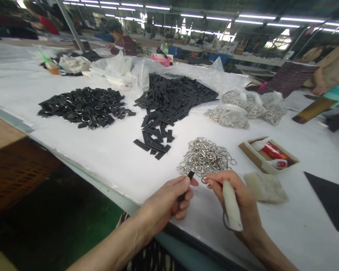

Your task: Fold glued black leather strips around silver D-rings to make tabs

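Note:
Close to the table's front edge, my left hand (176, 195) is closed around a short black strip (190, 175), one end of which sticks up past the thumb. To its right, my right hand (237, 195) pinches a metal ring (205, 180) between thumb and fingertips. The same hand carries a pale, thick-handled tool (232, 207) across the palm; its working end is hidden. Just beyond both hands lies a heap of loose metal rings (206, 155). Farther back spreads a large pile of loose black strips (176, 96). At left is a pile of black strips fitted with metal rings (84, 107).
An open box (255, 158) holding a red-and-white tube stands right of the rings, behind a pale block (267, 187). Black sheet (329, 201) lies at far right. Bagged rings (228, 116) sit behind. Another person's hand (319, 84) is at upper right.

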